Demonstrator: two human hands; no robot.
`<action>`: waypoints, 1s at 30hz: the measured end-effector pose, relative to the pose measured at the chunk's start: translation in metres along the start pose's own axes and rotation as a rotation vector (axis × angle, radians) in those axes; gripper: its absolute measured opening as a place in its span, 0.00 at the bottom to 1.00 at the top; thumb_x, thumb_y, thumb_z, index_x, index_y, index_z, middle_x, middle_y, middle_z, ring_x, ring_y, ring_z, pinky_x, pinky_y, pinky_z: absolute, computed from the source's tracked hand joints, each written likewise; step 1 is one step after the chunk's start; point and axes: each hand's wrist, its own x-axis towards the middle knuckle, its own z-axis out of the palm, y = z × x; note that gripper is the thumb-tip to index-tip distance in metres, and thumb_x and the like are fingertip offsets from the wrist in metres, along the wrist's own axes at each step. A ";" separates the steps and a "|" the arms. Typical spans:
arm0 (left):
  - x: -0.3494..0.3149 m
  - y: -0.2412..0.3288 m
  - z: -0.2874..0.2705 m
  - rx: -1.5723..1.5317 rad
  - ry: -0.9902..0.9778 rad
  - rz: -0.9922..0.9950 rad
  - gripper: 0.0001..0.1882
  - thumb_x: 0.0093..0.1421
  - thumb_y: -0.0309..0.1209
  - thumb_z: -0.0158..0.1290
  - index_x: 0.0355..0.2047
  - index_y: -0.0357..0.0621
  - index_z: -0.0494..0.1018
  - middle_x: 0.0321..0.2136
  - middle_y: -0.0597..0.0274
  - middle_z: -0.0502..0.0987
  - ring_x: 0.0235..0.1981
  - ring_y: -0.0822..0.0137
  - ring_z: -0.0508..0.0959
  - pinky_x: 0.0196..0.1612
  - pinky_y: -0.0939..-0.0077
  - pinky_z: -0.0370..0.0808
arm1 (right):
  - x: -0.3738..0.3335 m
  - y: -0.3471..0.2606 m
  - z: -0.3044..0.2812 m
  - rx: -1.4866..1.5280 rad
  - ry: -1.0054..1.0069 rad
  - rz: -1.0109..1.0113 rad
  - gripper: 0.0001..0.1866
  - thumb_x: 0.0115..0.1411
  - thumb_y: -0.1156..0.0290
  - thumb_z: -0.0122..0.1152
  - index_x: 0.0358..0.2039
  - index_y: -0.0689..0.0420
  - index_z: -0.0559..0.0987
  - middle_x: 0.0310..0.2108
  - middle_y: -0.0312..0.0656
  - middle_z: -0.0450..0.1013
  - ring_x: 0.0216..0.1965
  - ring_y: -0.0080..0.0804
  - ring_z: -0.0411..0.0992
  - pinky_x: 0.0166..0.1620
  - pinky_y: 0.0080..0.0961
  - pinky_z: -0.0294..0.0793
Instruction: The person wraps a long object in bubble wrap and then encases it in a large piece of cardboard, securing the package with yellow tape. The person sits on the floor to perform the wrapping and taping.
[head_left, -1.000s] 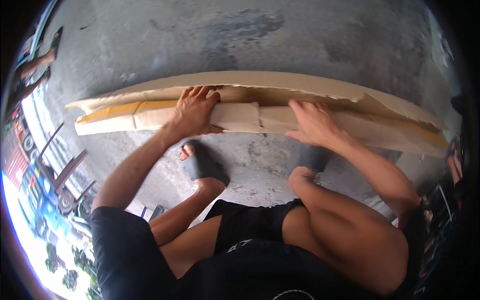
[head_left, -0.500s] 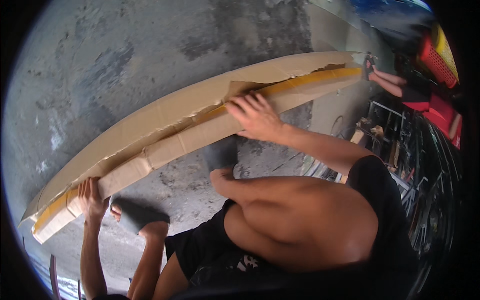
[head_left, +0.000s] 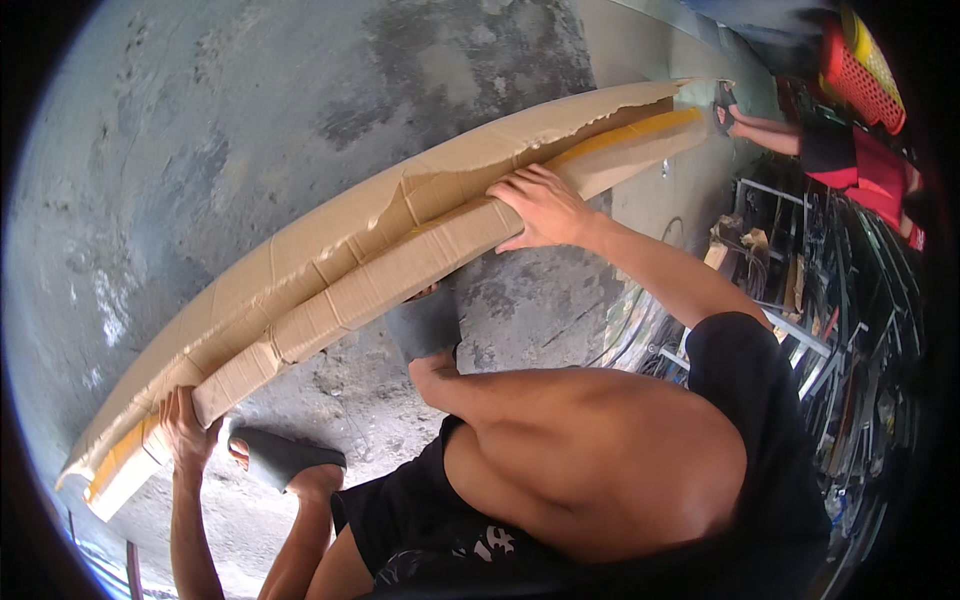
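A long, narrow cardboard package lies slantwise before me above the concrete floor, its upper sheet torn and ragged along an open lengthwise gap. A yellow-orange strip shows in the gap near the far right end, and another stretch near the left end. My left hand is closed over the package's near edge close to its left end, fingers curled on top. Farther right, my right hand grips the same near edge, fingers over the top and thumb below. What lies inside the cardboard is mostly hidden.
My sandalled feet stand on the stained concrete floor. At the right are heaped metal frames and strips. Beyond the package's far end is another person in red and black, near red and yellow plastic baskets.
My right hand has slid a little right along the package edge. The raised torn flap beside it now lies flatter, covering part of the yellow-orange strip. My left hand keeps its hold.
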 end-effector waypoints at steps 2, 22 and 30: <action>0.000 0.002 0.001 0.025 -0.022 -0.014 0.33 0.49 0.37 0.75 0.51 0.33 0.73 0.39 0.38 0.77 0.41 0.32 0.77 0.47 0.41 0.73 | -0.025 0.017 0.004 -0.161 0.339 -0.124 0.45 0.49 0.40 0.78 0.60 0.56 0.77 0.55 0.53 0.79 0.58 0.54 0.78 0.66 0.50 0.72; 0.001 0.011 -0.008 0.027 0.005 0.009 0.32 0.62 0.52 0.64 0.49 0.33 0.73 0.40 0.38 0.75 0.42 0.32 0.75 0.48 0.41 0.71 | -0.090 0.162 -0.012 -0.203 0.282 0.012 0.50 0.45 0.47 0.80 0.66 0.58 0.73 0.59 0.53 0.74 0.65 0.55 0.70 0.70 0.56 0.65; 0.003 0.011 -0.034 0.102 0.077 0.042 0.27 0.65 0.47 0.62 0.47 0.33 0.72 0.38 0.40 0.74 0.41 0.33 0.75 0.47 0.41 0.71 | -0.099 0.193 -0.010 -0.238 0.014 0.214 0.38 0.44 0.52 0.80 0.53 0.57 0.79 0.48 0.50 0.77 0.57 0.54 0.74 0.63 0.53 0.70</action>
